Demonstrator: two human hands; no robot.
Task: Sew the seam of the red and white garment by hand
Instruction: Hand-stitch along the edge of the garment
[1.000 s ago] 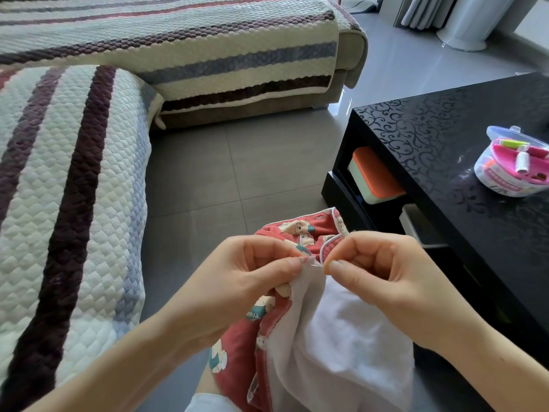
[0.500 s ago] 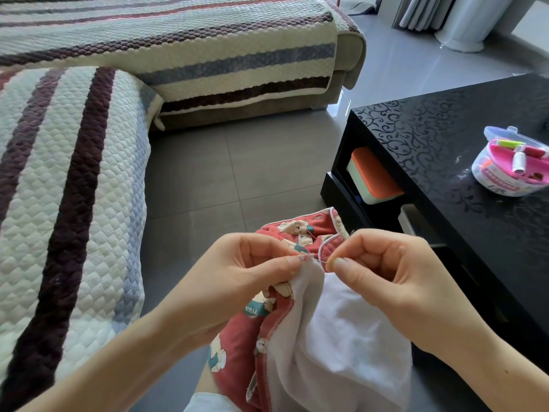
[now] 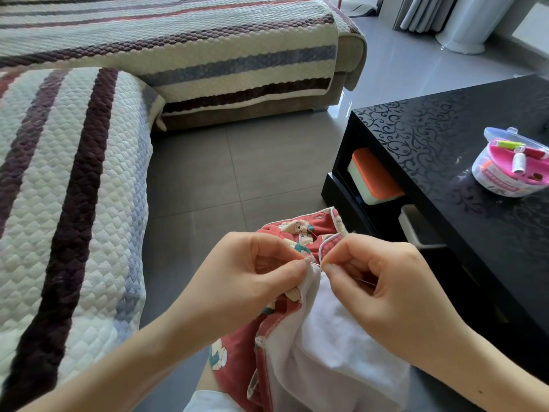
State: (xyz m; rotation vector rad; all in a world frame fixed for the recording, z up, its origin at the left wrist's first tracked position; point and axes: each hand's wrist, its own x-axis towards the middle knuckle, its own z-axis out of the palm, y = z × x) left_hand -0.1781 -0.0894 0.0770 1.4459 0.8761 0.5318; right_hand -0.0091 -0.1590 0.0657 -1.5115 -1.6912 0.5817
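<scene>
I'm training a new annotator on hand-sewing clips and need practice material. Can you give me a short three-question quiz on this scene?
1. True or false: the left hand pinches the garment.
2. The right hand pinches: A a needle, B scissors, C a spool.
3. Fill in: the sewing kit stands on the black ___.
Key: 1 true; 2 A; 3 table.

Both forearms are entering from the lower edge and converging. The left hand (image 3: 255, 275) is pinching the garment (image 3: 326, 337) between thumb and forefinger. The right hand (image 3: 383, 283), fingers curled, is pinching the needle (image 3: 316, 265).
</scene>
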